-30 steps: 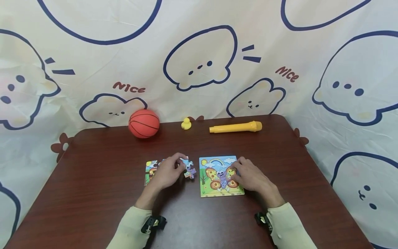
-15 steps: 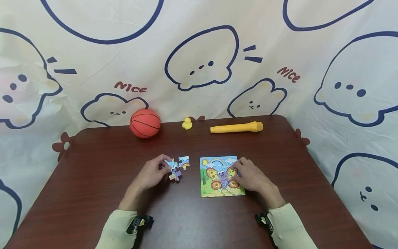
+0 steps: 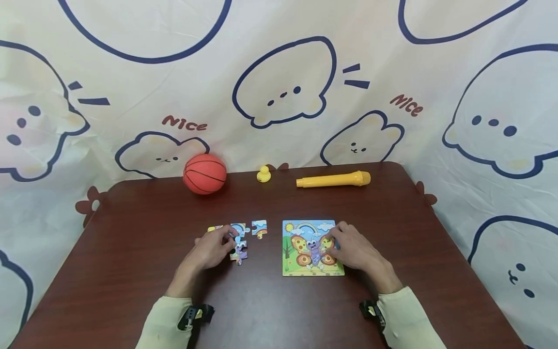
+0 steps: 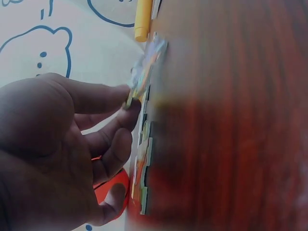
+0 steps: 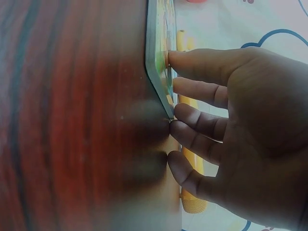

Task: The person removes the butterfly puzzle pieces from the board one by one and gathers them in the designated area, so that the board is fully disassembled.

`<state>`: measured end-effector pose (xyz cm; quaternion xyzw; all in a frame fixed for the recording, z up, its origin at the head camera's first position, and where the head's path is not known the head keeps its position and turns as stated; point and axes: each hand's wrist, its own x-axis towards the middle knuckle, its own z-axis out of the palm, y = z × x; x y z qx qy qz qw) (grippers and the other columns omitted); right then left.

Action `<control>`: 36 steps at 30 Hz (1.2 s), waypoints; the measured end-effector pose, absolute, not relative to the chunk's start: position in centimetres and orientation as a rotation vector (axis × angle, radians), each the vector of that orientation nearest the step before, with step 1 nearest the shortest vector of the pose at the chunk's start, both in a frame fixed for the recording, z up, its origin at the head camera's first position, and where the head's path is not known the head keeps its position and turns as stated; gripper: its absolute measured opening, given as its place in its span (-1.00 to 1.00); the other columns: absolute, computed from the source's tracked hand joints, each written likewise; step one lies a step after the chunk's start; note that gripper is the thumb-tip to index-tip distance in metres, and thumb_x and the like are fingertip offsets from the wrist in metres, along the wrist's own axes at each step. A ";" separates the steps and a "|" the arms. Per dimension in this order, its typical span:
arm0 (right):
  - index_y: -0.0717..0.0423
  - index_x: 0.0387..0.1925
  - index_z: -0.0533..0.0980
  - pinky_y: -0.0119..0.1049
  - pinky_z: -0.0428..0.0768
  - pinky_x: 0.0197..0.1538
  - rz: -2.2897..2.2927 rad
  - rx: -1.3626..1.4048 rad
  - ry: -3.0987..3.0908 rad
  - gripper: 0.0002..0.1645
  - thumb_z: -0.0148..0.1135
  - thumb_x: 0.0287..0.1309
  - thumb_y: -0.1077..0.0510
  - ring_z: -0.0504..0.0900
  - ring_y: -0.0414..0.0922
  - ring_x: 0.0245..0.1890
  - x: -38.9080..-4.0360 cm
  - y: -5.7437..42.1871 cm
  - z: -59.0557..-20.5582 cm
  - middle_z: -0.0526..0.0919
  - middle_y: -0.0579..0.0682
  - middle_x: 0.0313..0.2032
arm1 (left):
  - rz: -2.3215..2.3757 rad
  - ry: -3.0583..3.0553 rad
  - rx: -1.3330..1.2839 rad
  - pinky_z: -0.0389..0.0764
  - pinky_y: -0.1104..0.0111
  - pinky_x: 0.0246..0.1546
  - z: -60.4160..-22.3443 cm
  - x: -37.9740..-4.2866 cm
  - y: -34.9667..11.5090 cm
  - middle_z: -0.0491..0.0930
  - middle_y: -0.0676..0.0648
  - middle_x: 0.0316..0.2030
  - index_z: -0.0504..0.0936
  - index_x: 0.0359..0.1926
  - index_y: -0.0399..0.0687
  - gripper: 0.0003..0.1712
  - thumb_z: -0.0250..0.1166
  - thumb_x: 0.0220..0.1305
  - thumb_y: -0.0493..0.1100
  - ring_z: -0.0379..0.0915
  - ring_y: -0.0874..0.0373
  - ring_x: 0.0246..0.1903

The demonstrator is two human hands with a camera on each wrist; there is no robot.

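My left hand (image 3: 211, 249) pinches a jigsaw piece (image 3: 240, 251) with a purple butterfly body on it, between thumb and fingertips. In the left wrist view that piece (image 4: 146, 70) is tilted up from the table and blurred. Close by lie a rainbow jigsaw piece (image 3: 238, 228), one with a cloud and wing (image 3: 259, 227), and others partly hidden behind the hand. Over on the right, my right hand (image 3: 357, 248) rests on the right edge of a square butterfly picture board (image 3: 291, 267). Its thumb touches the board's face, with the fingers loosely bent along the edge.
Along the back of the brown table (image 3: 131, 232) stand a red basketball (image 3: 205, 174), a yellow rubber duck (image 3: 263, 174) and a yellow toy microphone (image 3: 333, 179). A cloth backdrop (image 3: 279, 63) with cartoon drawings hangs behind and beside the table.
My left hand has moved left with the butterfly-body piece, then brought it nearer, below the rainbow piece. The cloud-and-wing piece now lies apart to the right. My right hand stays on the board.
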<state>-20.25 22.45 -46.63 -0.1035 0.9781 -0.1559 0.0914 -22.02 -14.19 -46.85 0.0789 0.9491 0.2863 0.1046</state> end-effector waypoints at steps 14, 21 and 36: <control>-0.02 0.01 0.58 -0.19 0.42 -0.10 -0.453 -0.329 2.909 -0.55 0.36 0.11 -0.08 0.35 -0.10 -0.13 -20.3 22.5 -46.6 0.44 -0.03 -0.11 | 0.818 2.824 0.201 0.15 0.11 -0.24 -47.1 -22.3 -14.3 0.58 0.08 -0.40 0.56 -0.02 0.04 -0.76 0.23 0.28 -0.16 0.44 0.15 -0.33; -0.02 0.02 0.58 -0.19 0.41 -0.10 -0.458 -0.329 2.899 -0.55 0.35 0.11 -0.08 0.35 -0.09 -0.13 -20.3 22.6 -46.6 0.44 -0.03 -0.10 | 0.883 2.848 0.264 0.34 0.15 -0.22 -46.8 -22.1 -13.6 0.58 0.05 -0.35 0.54 0.03 0.01 -0.72 0.23 0.29 -0.15 0.41 0.18 -0.38; -0.07 0.03 0.56 -0.18 0.44 -0.03 -0.502 -0.350 2.866 -0.55 0.36 0.11 -0.08 0.36 -0.11 -0.08 -20.3 23.1 -46.6 0.45 -0.05 -0.03 | 0.875 2.851 0.442 0.46 0.17 -0.16 -46.3 -20.7 -7.8 0.55 0.09 -0.33 0.58 -0.03 0.05 -0.74 0.30 0.26 -0.10 0.41 0.17 -0.28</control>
